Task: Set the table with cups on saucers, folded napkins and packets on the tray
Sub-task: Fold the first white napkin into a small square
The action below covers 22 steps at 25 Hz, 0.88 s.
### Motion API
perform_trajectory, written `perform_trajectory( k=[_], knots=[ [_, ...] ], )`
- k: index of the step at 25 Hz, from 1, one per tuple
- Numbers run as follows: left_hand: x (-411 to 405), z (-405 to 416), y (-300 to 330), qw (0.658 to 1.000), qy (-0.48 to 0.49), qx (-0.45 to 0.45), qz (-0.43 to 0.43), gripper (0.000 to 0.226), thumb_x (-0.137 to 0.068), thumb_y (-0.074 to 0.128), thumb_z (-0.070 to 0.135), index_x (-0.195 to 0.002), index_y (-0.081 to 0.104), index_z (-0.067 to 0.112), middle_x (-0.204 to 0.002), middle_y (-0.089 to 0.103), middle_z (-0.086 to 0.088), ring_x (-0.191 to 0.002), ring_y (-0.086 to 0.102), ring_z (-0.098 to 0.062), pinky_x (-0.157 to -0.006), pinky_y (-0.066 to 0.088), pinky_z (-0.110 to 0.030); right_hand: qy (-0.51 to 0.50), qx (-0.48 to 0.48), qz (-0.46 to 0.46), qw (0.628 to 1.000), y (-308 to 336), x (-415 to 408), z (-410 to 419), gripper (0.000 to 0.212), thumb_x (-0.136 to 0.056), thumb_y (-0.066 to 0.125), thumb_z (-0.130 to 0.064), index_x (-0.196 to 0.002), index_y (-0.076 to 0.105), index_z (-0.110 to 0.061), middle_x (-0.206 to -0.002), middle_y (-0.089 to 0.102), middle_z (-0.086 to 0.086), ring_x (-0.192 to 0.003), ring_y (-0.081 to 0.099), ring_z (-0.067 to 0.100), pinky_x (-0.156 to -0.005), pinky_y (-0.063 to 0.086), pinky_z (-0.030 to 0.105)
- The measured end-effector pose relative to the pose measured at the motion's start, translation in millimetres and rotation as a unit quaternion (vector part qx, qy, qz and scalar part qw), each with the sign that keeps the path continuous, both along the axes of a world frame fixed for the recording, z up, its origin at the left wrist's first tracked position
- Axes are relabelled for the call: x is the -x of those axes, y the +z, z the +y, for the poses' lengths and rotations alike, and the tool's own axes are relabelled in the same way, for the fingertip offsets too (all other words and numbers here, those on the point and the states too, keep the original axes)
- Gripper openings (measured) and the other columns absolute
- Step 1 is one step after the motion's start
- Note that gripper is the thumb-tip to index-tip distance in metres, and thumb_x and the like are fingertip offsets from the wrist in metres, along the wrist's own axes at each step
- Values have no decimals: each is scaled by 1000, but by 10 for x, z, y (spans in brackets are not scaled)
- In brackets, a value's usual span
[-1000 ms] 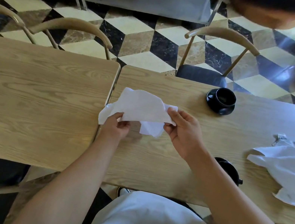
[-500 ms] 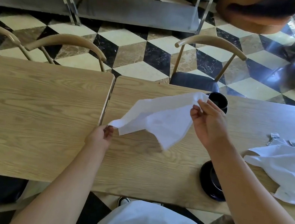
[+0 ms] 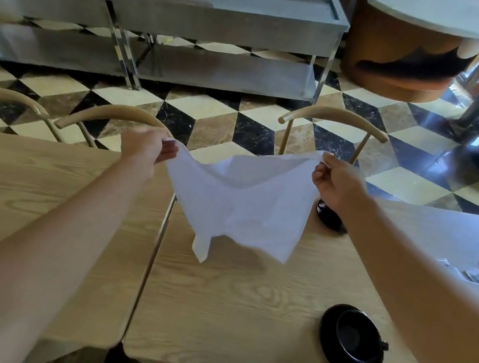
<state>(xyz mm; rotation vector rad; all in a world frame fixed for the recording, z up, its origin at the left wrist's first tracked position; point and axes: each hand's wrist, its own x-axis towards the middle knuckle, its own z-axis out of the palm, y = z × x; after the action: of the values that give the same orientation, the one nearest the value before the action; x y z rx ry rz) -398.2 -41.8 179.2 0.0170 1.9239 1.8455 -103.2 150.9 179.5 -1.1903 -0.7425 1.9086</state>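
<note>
Hands apart — left hand and right hand each pinch a top corner — white napkin hanging stretched crosswise above the table.

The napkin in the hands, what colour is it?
Plain white napkin, no pattern, in the head view.

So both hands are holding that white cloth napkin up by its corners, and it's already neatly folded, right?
Not quite. The left hand and right hand do hold the white cloth napkin up by its corners, but the head view shows it opened out and hanging loose above the wooden table, not folded.
</note>
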Motion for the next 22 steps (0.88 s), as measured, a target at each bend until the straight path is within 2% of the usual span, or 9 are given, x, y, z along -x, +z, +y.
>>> perform_trajectory(
  k=[5, 8, 10, 13, 16, 18, 20, 22],
  knots=[
    [261, 155, 938, 988, -23, -133, 74, 12, -91, 66, 8, -100, 72, 3, -80, 78, -17, -75, 78, -30, -68, 64, -38, -11, -101, 124, 987, 822, 42, 388, 17, -99, 64, -6, -83, 61, -7, -67, 52, 5, -53, 49, 9, -50, 43, 17],
    [237, -50, 996, 982, -48, -155, 91, 13, -90, 69, 10, -99, 74, 4, -88, 78, -19, -82, 78, -32, -75, 64, -39, 0, -134, 136, 982, 885, -129, 295, 16, -100, 62, -8, -84, 61, -11, -64, 53, 2, -51, 46, 7, -48, 39, 17],
    [181, -279, 800, 984, -61, -142, 92, 14, -90, 71, 10, -100, 74, 2, -89, 78, -20, -82, 78, -32, -74, 64, -38, 30, -144, 115, 982, 688, -304, 169, 18, -102, 59, -8, -85, 62, -13, -66, 52, 0, -52, 44, 7, -46, 37, 17],
    [46, -717, 296, 989, -84, -110, 59, 10, -91, 69, 6, -98, 73, 0, -85, 77, -18, -78, 77, -31, -72, 64, -36, 51, -108, 64, 991, 163, -614, -111, 19, -99, 61, -8, -83, 67, -12, -65, 51, 1, -51, 46, 7, -44, 38, 18],
    [-166, -1199, -343, 993, -98, -60, 10, 8, -94, 65, 2, -93, 72, -1, -78, 77, -14, -73, 77, -27, -68, 64, -32, 67, -58, 10, 996, -471, -864, -488, 29, -99, 62, -7, -73, 72, -14, -60, 49, -3, -48, 45, 6, -41, 38, 19],
    [-342, -1524, -778, 994, -99, -30, -40, 8, -94, 64, 1, -95, 70, -4, -82, 75, -17, -72, 77, -27, -71, 65, -34, 77, -18, -31, 996, -873, -1015, -744, 36, -97, 63, -4, -64, 73, -14, -58, 46, -4, -47, 43, 8, -41, 36, 21],
    [-491, -1856, -1179, 990, -100, -1, -97, 12, -96, 61, 0, -102, 68, -7, -90, 74, -23, -75, 77, -29, -75, 65, -37, 87, 28, -84, 992, -1224, -1168, -1005, 30, -95, 65, -3, -68, 72, -13, -59, 45, -3, -47, 43, 9, -41, 36, 22],
    [-617, -2164, -1535, 982, -110, 27, -153, 15, -98, 55, -3, -107, 66, -7, -95, 74, -28, -81, 77, -32, -78, 64, -41, 113, 70, -146, 980, -1547, -1316, -1234, 14, -95, 66, -4, -82, 69, -5, -61, 45, 1, -47, 43, 10, -41, 36, 22]
  ],
)
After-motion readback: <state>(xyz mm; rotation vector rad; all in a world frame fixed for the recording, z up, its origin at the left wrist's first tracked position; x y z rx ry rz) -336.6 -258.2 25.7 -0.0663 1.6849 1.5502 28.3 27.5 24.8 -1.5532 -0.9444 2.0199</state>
